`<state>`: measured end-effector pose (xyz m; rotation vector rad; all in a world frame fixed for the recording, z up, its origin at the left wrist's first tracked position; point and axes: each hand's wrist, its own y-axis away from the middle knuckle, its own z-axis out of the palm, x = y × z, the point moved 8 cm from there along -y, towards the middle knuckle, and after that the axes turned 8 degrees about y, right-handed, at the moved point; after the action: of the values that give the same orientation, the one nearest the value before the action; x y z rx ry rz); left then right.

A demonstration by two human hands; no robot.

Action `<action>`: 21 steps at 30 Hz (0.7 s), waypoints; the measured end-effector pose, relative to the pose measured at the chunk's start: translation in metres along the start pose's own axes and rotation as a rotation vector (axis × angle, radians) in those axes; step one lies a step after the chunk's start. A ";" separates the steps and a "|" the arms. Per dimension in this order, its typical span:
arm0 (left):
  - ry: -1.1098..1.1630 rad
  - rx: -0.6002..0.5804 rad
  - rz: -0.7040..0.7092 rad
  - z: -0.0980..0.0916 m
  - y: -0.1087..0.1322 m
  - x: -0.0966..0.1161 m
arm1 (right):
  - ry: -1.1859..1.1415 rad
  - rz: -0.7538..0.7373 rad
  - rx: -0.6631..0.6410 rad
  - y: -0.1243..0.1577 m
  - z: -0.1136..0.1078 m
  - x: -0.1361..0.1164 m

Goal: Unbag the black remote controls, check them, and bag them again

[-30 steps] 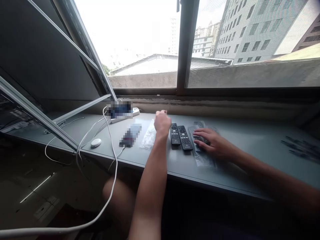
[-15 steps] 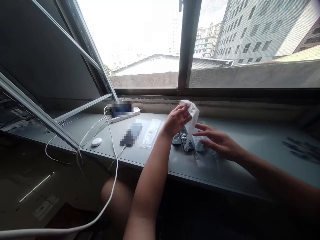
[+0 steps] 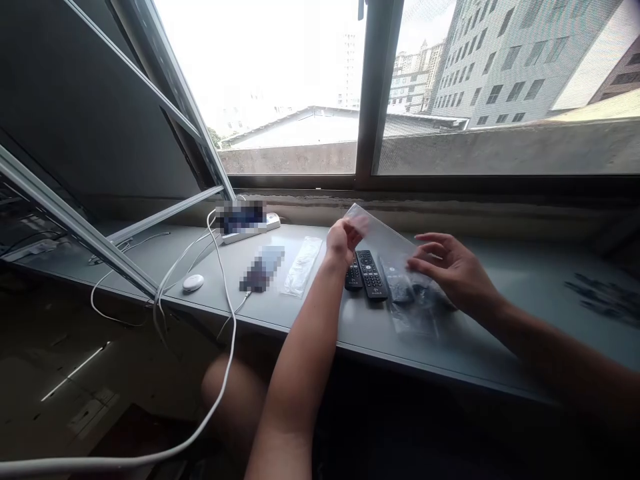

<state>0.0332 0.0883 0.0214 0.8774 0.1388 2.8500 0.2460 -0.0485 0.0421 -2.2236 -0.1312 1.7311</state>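
A translucent plastic bag (image 3: 383,233) is stretched between my two hands above the desk. My left hand (image 3: 345,240) pinches its left end, and my right hand (image 3: 445,267) has thumb and fingers closed on the right end. Below the bag lie two black remote controls (image 3: 372,275) side by side, the left one partly behind my left hand. Right of them, under my right hand, are clear plastic bags (image 3: 413,320) with dark contents I cannot make out.
Left of my left arm lies a flat clear packet (image 3: 303,267) with white contents. Further left are a blurred-out phone (image 3: 263,269) on a cable, a white round object (image 3: 193,283) and a power strip (image 3: 250,235). A white cable (image 3: 234,333) hangs over the desk edge (image 3: 300,330). A metal frame (image 3: 125,267) leans at left.
The bag hung limp from my left hand and is now drawn out flat. My right hand has risen, closing from spread fingers onto its right end. My left hand has lowered slightly.
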 end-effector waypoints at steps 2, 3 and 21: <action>-0.026 0.055 0.047 -0.008 -0.004 0.001 | 0.042 -0.024 0.040 0.000 -0.006 -0.003; -0.038 0.066 0.064 -0.011 -0.006 0.002 | 0.061 -0.040 0.059 0.000 -0.009 -0.006; -0.039 0.036 0.025 -0.008 -0.005 0.002 | 0.288 -0.482 0.225 0.019 -0.013 -0.044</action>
<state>0.0280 0.0934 0.0152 0.9483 0.1763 2.8598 0.2443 -0.0809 0.0799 -2.0348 -0.3529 1.1064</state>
